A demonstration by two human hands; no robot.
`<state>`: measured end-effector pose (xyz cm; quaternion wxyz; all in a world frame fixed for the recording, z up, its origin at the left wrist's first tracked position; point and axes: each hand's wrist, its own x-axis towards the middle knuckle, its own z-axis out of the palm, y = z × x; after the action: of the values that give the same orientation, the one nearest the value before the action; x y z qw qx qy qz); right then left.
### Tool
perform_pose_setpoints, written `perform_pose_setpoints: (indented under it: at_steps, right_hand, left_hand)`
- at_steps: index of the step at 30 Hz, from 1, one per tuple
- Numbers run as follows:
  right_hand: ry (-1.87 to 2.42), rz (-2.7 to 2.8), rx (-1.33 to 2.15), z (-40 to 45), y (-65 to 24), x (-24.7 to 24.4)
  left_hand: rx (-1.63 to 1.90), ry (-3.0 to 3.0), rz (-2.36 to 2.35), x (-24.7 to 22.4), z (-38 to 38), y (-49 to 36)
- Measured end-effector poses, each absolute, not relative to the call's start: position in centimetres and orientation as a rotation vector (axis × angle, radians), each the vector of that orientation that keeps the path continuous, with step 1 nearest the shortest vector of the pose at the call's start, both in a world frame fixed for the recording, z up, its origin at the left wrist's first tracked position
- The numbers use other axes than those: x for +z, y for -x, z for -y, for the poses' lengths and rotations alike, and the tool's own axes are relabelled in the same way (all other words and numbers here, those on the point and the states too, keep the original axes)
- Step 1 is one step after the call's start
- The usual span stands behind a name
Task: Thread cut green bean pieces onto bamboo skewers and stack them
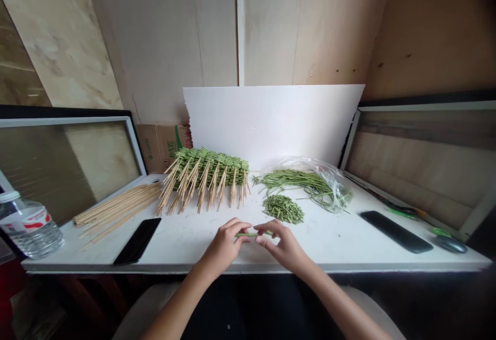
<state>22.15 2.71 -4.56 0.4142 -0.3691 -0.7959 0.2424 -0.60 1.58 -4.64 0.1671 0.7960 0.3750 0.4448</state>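
Near the table's front edge, my left hand [231, 237] and my right hand [279, 242] pinch a thin green bean piece [250, 235] between them, lying crosswise. Whether a stick runs through it is too small to tell. Just beyond my right hand is a small heap of cut green beans [283, 209]. Long green beans [296, 179] lie behind it, partly inside a clear plastic bag [333, 174]. At the back left, skewered green beans [211, 167] are stacked, their sticks pointing toward me. Loose wooden sticks [120, 206] lie left of the stack.
A black phone [137, 241] and a water bottle [31, 226] stand at the left of the white table [186, 252]. At the right are a dark flat object [396, 231] and a mouse [451, 244]. A white board [275, 123] and a cardboard box [157, 149] are behind.
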Motion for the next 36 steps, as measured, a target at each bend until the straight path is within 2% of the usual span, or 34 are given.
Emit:
perform_pose_setpoints:
  at_steps: [15,33,36]
  right_hand:
    - [0.687,1.976,0.33,-1.5,-20.9,-4.2]
    - [0.571,1.881,1.013,-1.9,-21.4,-4.2]
    - [0.589,1.875,0.964,-2.3,-21.9,-3.8]
  left_hand:
    - [1.07,-2.523,-1.244,-3.5,-0.3,-0.1]
    - [1.004,-2.132,-0.898,-3.6,0.1,-0.5]
    - [1.012,-2.038,-0.915,-3.4,0.0,-0.4]
